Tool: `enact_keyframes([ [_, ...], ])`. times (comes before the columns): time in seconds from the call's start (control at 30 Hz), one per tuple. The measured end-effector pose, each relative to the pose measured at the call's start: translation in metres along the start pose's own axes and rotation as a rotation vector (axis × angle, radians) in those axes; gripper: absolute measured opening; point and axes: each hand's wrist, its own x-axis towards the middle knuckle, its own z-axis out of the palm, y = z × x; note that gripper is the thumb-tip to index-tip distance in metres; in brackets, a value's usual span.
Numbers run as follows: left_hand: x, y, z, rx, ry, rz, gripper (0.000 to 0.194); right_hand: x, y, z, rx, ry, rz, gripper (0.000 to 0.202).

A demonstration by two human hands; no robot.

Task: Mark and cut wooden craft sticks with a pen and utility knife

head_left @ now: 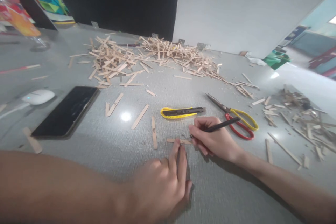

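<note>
My right hand [215, 138] is closed around a black pen [223, 124], its tip down at the right end of a short wooden stick [172, 140]. Two fingertips of my left hand [164, 178] press on that stick, which lies flat on the grey table and bears small dark marks. The left fingers are stretched out and grasp nothing. Just beyond my hands lie a yellow and black utility knife [181, 112] and scissors [232, 115] with one red and one yellow handle. A marked stick [154, 133] lies left of the held-down one.
A black phone [67, 112] and a white mouse [39, 97] lie at the left. Piles of wooden sticks [112, 59] spread along the back, with broken pieces [312, 126] at the right. A clear bottle with orange contents [23, 21] stands back left.
</note>
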Motion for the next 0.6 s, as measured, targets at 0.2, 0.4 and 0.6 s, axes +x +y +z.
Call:
enact_keyframes([
  [0.2, 0.0013, -0.0008, 0.0001, 0.000, 0.022, -0.011, 0.061, -0.0037, 0.0027, 0.0084, -0.002, 0.005, -0.083, 0.044],
  [0.4, 0.0012, -0.0003, 0.0008, 0.000, 0.019, -0.015, 0.060, -0.0020, 0.0078, 0.0097, -0.041, -0.005, -0.070, 0.043],
  [0.6, 0.0019, 0.0018, -0.0005, 0.000, 0.008, -0.018, 0.060, -0.0022, 0.0080, 0.0096, -0.047, -0.012, -0.059, 0.042],
])
